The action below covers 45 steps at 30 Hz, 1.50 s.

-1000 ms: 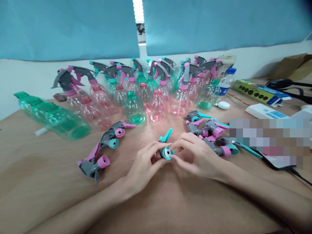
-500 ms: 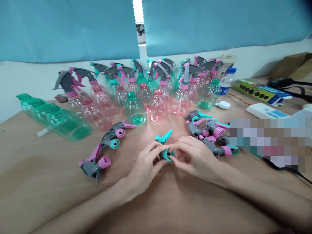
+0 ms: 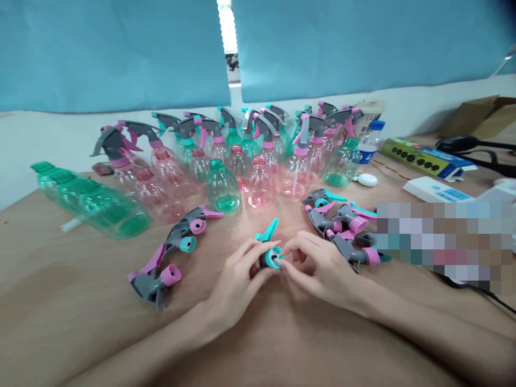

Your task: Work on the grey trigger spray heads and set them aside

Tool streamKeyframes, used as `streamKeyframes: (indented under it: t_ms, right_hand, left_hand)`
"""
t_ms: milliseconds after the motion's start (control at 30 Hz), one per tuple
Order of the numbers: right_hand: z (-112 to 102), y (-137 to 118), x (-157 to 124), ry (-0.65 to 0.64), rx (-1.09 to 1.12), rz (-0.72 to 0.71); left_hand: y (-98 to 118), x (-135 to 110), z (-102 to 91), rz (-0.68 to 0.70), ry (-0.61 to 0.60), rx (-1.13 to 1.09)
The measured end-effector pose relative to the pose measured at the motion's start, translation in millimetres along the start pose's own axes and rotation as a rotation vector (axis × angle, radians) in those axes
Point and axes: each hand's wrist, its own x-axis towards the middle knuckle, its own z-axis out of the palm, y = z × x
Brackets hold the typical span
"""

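Observation:
A grey spray head with a teal trigger and teal collar [image 3: 274,257] is gripped in my left hand [image 3: 242,271], the collar's open end facing me and to the right. Close against that collar, my right hand [image 3: 316,266] has its fingers curled; its thumb tip reaches the collar's opening. Whatever lies between the right fingertips, if anything, is too small to make out. Loose grey spray heads with pink or teal collars lie on both sides, such as a pink-collared one [image 3: 153,285] at left and another pink-collared one [image 3: 350,250] at right.
Behind my hands stand open bottles, among them a green bottle [image 3: 223,188] and a pink bottle [image 3: 260,185], before rows of bottles with spray heads. Green bottles [image 3: 92,201] stand at left. At right are a white earbud case [image 3: 366,180], a long box [image 3: 423,158] and a blurred-out patch.
The spray head's collar has turned more toward me, showing more of its inside. My right fingers have shifted slightly at its rim. The whole view has tilted a little.

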Motion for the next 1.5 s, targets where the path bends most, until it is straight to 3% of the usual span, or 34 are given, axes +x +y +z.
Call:
streamKeyframes:
  t_ms: [200,367,567,767,900,1167,1267,1500]
  right_hand:
    - [0.3,-4.9,-0.5,-0.086,0.110,0.049]
    - [0.2,-6.0,-0.5,-0.071,0.151,0.022]
    - [-1.8,-5.3,0.7,-0.029,0.062,0.075]
    - [-1.0,-4.1,-0.6,-0.058,0.027,0.035]
    - [-3.0,-7.6,-1.0,-0.013,0.041,-0.062]
    - [-3.6,-19.3,2.0,0.192,0.078,-0.452]
    - [-0.6,-23.6,2.4,0.257,0.034,-0.566]
    - [3.7,-24.9,0.0,0.299,-0.046,-0.684]
  left_hand:
    - [-1.2,0.1,-0.3,-0.012,-0.011,0.017]
    - [-1.2,0.4,-0.6,-0.021,0.017,-0.022]
    - [-0.4,-0.1,-1.3,0.003,-0.013,-0.018]
    - [-1.2,0.3,-0.9,0.019,-0.001,0.005]
    - [-0.7,1.3,-1.6,0.006,0.037,0.015]
    - [6.7,12.8,6.7,-0.012,0.085,0.069]
    - [13.7,28.5,18.6,0.103,0.100,0.099]
    - [25.1,85.6,54.3,0.637,0.070,0.130]
